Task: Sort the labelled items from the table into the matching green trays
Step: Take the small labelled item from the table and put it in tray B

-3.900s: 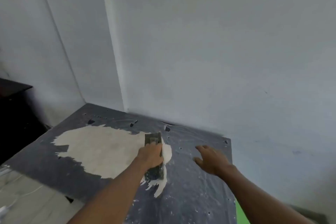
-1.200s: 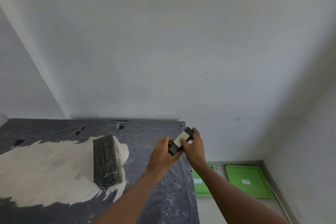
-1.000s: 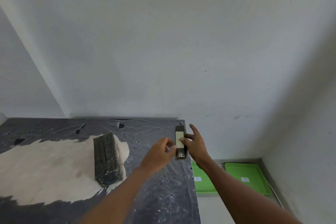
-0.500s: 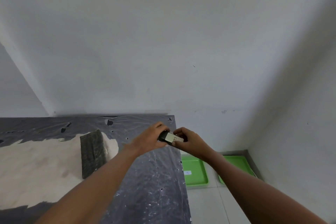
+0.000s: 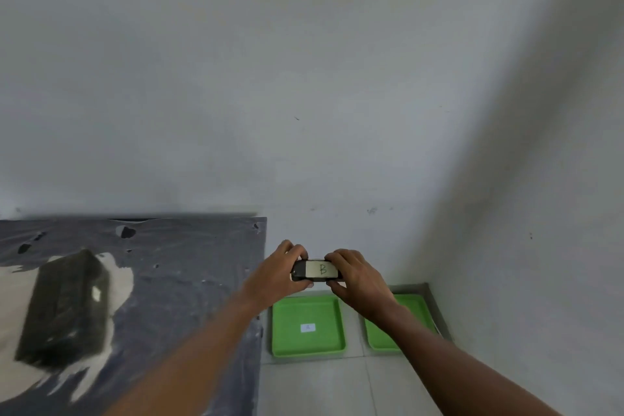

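From the head camera I see both hands raised together in front of the pale plastered wall [image 5: 304, 78], just past the table's right edge. The left hand [image 5: 280, 275] and the right hand [image 5: 354, 277] grip one small block [image 5: 315, 270] between them, each hand closed around one end, thumbs below and fingers curled over the top. The block is a short, dark bar with rounded ends and a smooth cream label facing me, marked with a handwritten "B". Its long axis runs level from the left hand to the right hand, and the letter reads upright.

Below the hands, on the light tiled floor [image 5: 320, 388], lie two shallow green trays with raised rims and rounded corners. The left tray [image 5: 287, 331] sits under the left hand and carries a small white tag in its middle; I cannot read it. The right tray [image 5: 415, 311] lies under the right wrist, partly hidden by that forearm, just beside the other with a strip of floor between.

Left of the left hand, the table [image 5: 189, 280] wears a crinkled grey plastic sheet, pitted with holes and worn through to a pale patch. A larger dark brick [image 5: 64, 307], wrapped in glossy film, rests there with its long axis running away from me, well apart from both hands.
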